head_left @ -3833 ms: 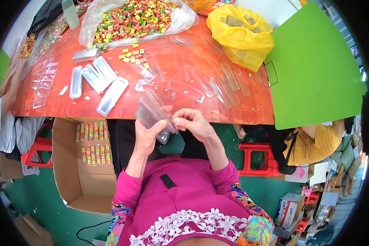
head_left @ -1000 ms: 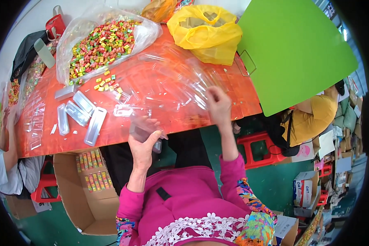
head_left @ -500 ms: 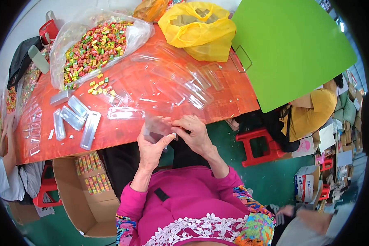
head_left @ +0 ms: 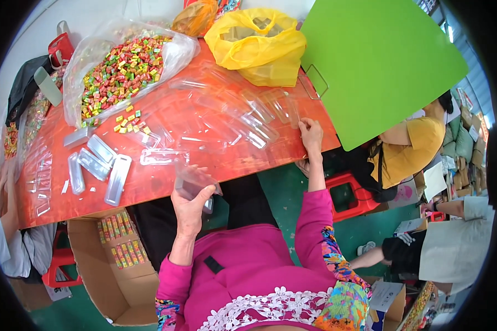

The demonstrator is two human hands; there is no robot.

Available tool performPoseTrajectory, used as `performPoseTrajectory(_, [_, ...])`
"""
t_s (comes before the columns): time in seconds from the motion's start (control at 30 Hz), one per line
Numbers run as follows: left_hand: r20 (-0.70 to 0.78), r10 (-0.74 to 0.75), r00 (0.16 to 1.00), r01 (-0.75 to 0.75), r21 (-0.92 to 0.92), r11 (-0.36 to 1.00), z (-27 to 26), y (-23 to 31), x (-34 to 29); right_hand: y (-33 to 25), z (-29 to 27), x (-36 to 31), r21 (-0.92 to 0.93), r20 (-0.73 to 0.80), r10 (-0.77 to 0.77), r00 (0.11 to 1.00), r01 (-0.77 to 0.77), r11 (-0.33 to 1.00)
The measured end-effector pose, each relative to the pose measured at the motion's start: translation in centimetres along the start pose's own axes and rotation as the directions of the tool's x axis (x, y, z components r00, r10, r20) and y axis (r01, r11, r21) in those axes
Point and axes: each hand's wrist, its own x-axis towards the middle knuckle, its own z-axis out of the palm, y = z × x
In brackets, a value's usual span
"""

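Her left hand (head_left: 190, 204) holds clear plastic cases (head_left: 196, 185) at the orange table's (head_left: 165, 182) edge while her right hand (head_left: 310, 132) reaches among loose cases (head_left: 259, 118) beside a yellow bag (head_left: 257, 44).

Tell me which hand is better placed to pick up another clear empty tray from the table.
Right. The right hand already rests at the table edge beside the loose clear trays, while the left hand is below the table edge, gripping a stack of clear trays.

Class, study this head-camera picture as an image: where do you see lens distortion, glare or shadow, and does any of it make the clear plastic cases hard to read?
Head view: fisheye bends the orange table edge and leaves black corners; daylight is bright and even, shadows soft; sheen on the clear cases blurs their outlines against the tabletop; the stack in the left hand reads clearly; the right hand is sharp.
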Motion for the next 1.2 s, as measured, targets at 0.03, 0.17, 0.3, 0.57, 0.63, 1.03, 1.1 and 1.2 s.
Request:
performPoseTrajectory(0.03, [0.028,0.011,1.000,-0.011,0.004,1.000,0.2,-0.1,0.1,0.5,-0.1,-0.1,-0.180,-0.007,-0.077,0.997,0.074,0.981])
performPoseTrajectory(0.17, [0.046,0.013,0.999,-0.012,-0.021,1.000,0.6,0.0,-0.2,-10.0,-1.9,-3.5,0.189,0.064,-0.311,0.948,0.294,0.937])
performPoseTrajectory(0.3, [0.104,0.042,0.994,-0.038,-0.049,0.998,1.6,-0.3,0.0,-18.2,-2.0,-11.2,0.644,0.389,-0.657,0.646,0.319,0.695])
performPoseTrajectory(0.57, [0.058,0.048,0.997,-0.046,-0.040,0.998,0.7,0.4,0.1,-21.5,-1.6,-13.9,0.377,0.190,-0.580,0.792,0.487,0.788])
performPoseTrajectory(0.63, [0.048,0.058,0.997,-0.056,-0.051,0.997,0.3,0.3,0.0,-21.8,-1.7,-14.1,0.342,0.114,-0.590,0.799,0.526,0.779])
performPoseTrajectory(1.03, [0.064,-0.036,0.997,0.051,-0.249,0.967,-1.3,0.7,0.7,-9.9,-1.2,-4.6,-0.020,0.059,-0.308,0.949,0.310,0.951])
performPoseTrajectory(1.1, [0.102,0.011,0.995,0.009,-0.198,0.980,-0.7,0.3,0.8,-14.6,-2.1,-6.8,0.341,0.145,-0.338,0.930,0.274,0.899])
performPoseTrajectory(1.2, [0.107,0.007,0.994,0.013,-0.194,0.981,0.4,0.5,0.6,-20.4,-2.5,-11.8,0.569,0.445,-0.459,0.769,0.153,0.808])
